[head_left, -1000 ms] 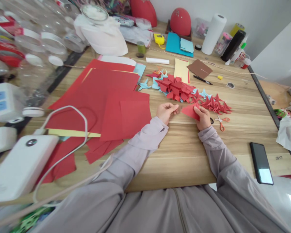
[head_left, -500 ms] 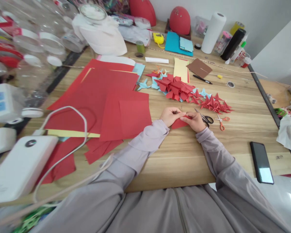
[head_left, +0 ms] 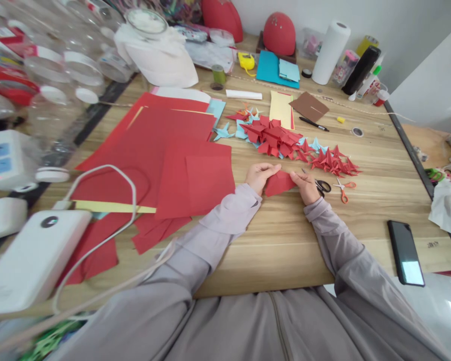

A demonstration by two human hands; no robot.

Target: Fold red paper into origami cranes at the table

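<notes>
Red paper, folded into a small piece, sits between the two hands, above the near-middle of the worktop; its long axis runs sideways, from one hand to the other, with one end toward the left hand and the other toward the right hand; its upper edge rises to a low peak, pointing away from the person; whether its lower edge touches the wood, I cannot tell. The left hand pinches the left end between thumb and fingers; the right hand grips the right end, thumb along the near face. Just beside the right hand lie black scissors, partly hidden by it; orange-handled scissors lie farther right. Beyond the hands stretches a heap of folded red paper shapes, some blue ones among them; to the left, near the left sleeve, red sheets overlap; well off to the right rests a phone.
</notes>
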